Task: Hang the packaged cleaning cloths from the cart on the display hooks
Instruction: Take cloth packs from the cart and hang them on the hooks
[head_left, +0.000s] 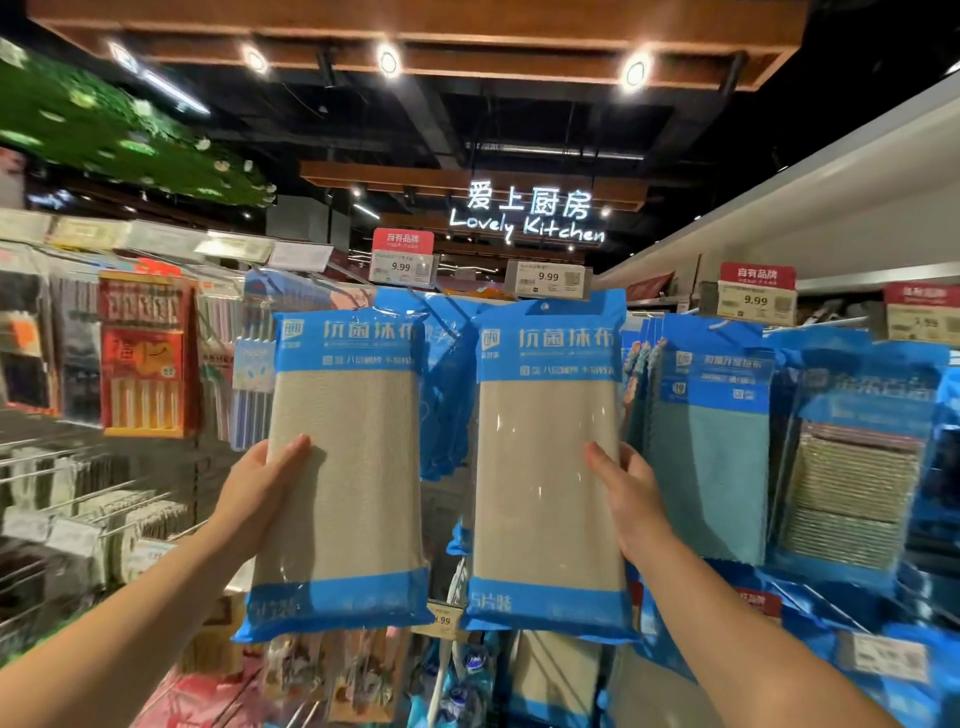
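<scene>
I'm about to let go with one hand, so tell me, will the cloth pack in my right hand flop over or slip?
The right pack probably bends somewhat: it holds folded cloth, though it stands upright now in the right hand. Its glossy film shows glare, so it may be slippery. It looks light, held by one edge.

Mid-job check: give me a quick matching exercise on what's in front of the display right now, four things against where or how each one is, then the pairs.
Things:
1. Left hand
2. Right hand
3. Teal cloth pack
4. Red chopsticks pack

Places or states:
A. Hanging on the display, just right of the two raised packs
B. Grips the beige cloth pack whose hang hole shows at its top
C. Hanging on the display, far left
D. Grips the beige cloth pack with its top edge lower

Pairs: 1-D, 2-B, 3-A, 4-C
</scene>
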